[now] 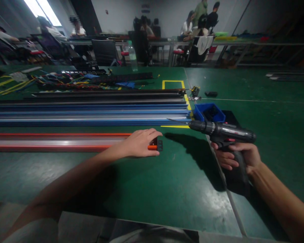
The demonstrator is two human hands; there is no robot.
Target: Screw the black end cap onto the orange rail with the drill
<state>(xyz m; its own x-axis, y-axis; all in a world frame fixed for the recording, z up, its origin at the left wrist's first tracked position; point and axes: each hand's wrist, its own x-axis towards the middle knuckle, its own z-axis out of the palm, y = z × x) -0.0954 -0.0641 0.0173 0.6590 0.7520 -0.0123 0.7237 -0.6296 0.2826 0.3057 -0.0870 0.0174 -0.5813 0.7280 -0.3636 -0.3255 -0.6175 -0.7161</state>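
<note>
A long orange-edged rail point(66, 142) with a pale channel lies flat on the table. My left hand point(139, 143) lies across its right end, thumb and fingers gripping its two sides. A black end cap point(160, 145) shows just past my fingertips. My right hand point(230, 157) is wrapped round the handle of a black cordless drill point(225, 131), held above the table. Its long thin bit point(177, 120) points left, over the ends of several blue rails point(91, 114). The drill's bit is apart from the orange rail.
Behind the blue rails lie black rails point(103, 95) and tangled wires point(58, 81). Near the drill stands a blue bin point(209, 111) with dark small parts. Yellow tape point(173, 81) marks the green table point(167, 182). A bottle point(132, 57) stands at the far edge; people sit beyond.
</note>
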